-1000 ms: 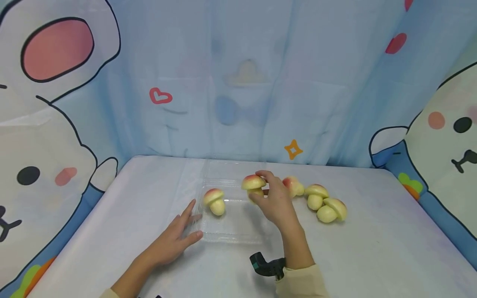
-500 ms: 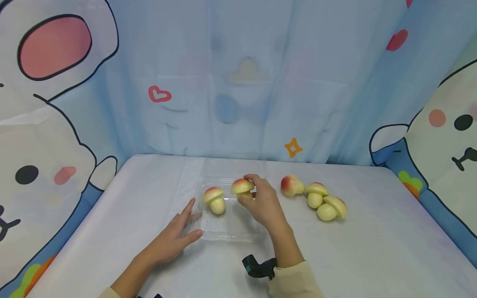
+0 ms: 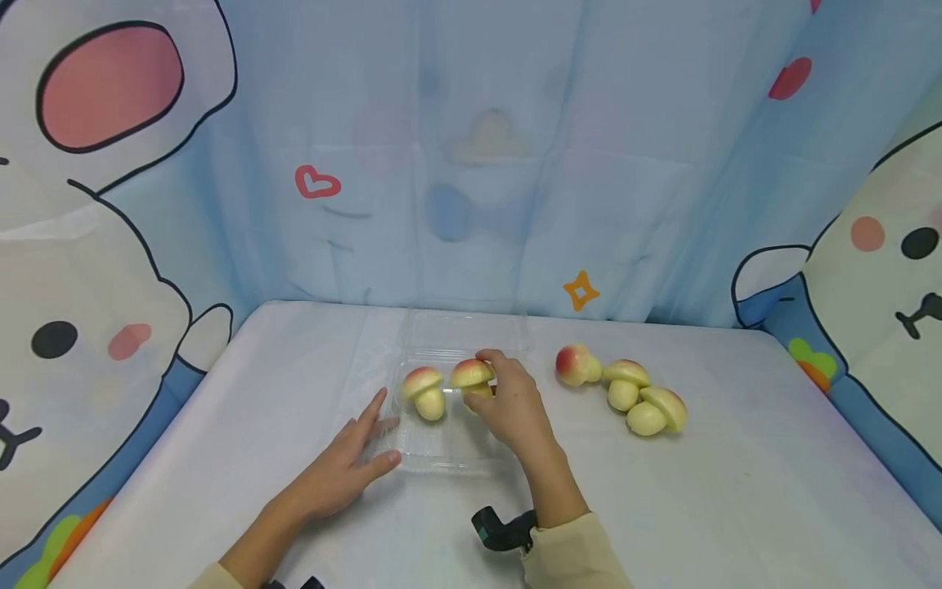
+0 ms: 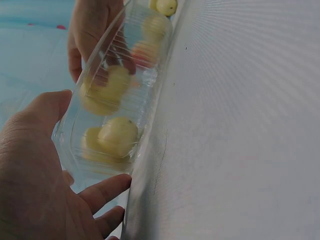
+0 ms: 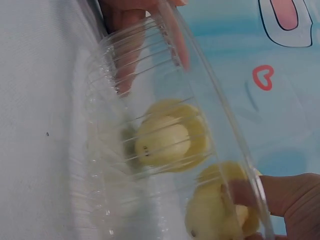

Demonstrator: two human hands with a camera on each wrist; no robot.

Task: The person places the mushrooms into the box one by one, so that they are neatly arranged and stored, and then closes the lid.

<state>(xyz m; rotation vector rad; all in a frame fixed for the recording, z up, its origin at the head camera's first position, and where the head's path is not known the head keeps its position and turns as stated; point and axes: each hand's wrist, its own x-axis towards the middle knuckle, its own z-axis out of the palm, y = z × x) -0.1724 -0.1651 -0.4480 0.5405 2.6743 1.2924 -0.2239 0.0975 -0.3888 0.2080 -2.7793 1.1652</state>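
A clear plastic clamshell box [image 3: 449, 460] lies with its lid folded back on the white table. At its left side my left hand [image 3: 338, 474] has its fingers extended, thumb and fingertips touching the wall. One yellow mushroom [image 3: 430, 403] with a reddish cap rests in the box's left part. Beside it my right hand [image 3: 518, 413] pinches a second mushroom [image 3: 469, 373] between thumb and fingers, inside the box. In the right wrist view the mushroom in the left part [image 5: 167, 142] shows through the ribbed wall. Whether the held mushroom touches the bottom, I cannot tell.
Right of the box lie three more mushrooms: a red-capped one [image 3: 576, 365] on its side, a yellow one [image 3: 624, 383] and another yellow one [image 3: 657, 411] touching it. A blue cartoon curtain [image 3: 471, 245] hangs behind the white table [image 3: 736, 491].
My right hand has carried its mushroom leftward and slightly down, from the box's right side to close beside the other mushroom. My left hand stays in place.
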